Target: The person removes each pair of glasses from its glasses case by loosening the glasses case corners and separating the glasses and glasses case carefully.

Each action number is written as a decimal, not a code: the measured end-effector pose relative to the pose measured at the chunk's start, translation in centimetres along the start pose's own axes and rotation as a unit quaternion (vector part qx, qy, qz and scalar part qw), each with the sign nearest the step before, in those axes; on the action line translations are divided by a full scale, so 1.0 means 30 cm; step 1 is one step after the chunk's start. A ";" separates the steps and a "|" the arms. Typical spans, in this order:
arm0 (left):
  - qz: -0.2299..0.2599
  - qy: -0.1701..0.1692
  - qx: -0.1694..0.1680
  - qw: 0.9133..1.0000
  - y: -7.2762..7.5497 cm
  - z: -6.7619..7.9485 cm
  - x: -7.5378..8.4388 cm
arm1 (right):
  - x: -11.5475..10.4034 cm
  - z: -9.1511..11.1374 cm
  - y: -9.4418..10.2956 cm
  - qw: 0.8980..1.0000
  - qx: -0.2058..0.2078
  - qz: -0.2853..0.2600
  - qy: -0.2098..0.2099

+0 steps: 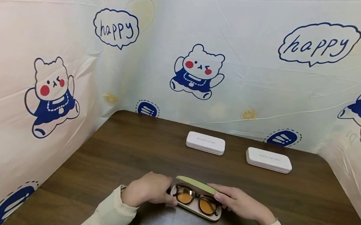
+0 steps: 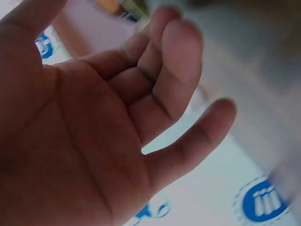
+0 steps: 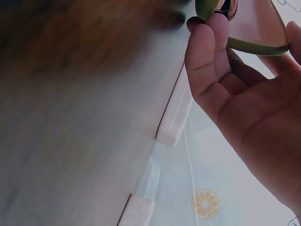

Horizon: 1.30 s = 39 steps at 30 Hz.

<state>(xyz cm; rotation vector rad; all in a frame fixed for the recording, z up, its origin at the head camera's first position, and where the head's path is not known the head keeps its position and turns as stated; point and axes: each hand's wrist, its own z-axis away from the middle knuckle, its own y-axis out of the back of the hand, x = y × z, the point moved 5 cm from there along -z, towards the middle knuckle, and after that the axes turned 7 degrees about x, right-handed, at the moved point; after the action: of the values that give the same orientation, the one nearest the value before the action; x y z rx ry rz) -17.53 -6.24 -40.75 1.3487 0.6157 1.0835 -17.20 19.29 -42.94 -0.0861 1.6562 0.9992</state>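
On the table in front of me, a green eyeglass case [image 1: 199, 214] stands open with its lid [image 1: 194, 182] raised at the far side. Glasses [image 1: 185, 196] with dark frames and orange lenses lie in it, lenses up. My left hand [image 1: 149, 189] is at the case's left end, thumb by the rim; in the left wrist view its fingers are loosely bent around nothing. The right hand [image 1: 241, 202] grips the case's right end, thumb at the lid's edge. In the right wrist view its fingers and thumb lie on either side of the green case edge [image 3: 256, 48].
Two closed white cases, one left [image 1: 205, 143] and one right [image 1: 269, 160], lie toward the table's back edge. A printed cloth [image 1: 250, 79] hangs behind and along both sides of the dark wooden table [image 1: 127, 147].
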 end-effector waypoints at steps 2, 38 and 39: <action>0.009 -0.023 0.006 1.000 0.030 0.016 0.014 | -0.003 0.001 0.000 1.000 0.002 0.001 0.000; 0.001 -0.136 0.058 0.989 0.046 0.027 0.075 | -0.013 0.002 -0.004 0.999 -0.002 -0.007 -0.034; 0.000 -0.135 0.062 0.989 0.048 0.026 0.072 | -0.013 0.002 -0.006 0.999 -0.003 -0.009 -0.035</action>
<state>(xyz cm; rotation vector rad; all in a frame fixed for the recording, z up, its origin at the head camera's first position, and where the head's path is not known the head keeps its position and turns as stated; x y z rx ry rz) -16.31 -4.87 -38.75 1.5710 0.4879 0.8552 -16.92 19.07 -42.72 -0.0695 1.5869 0.9824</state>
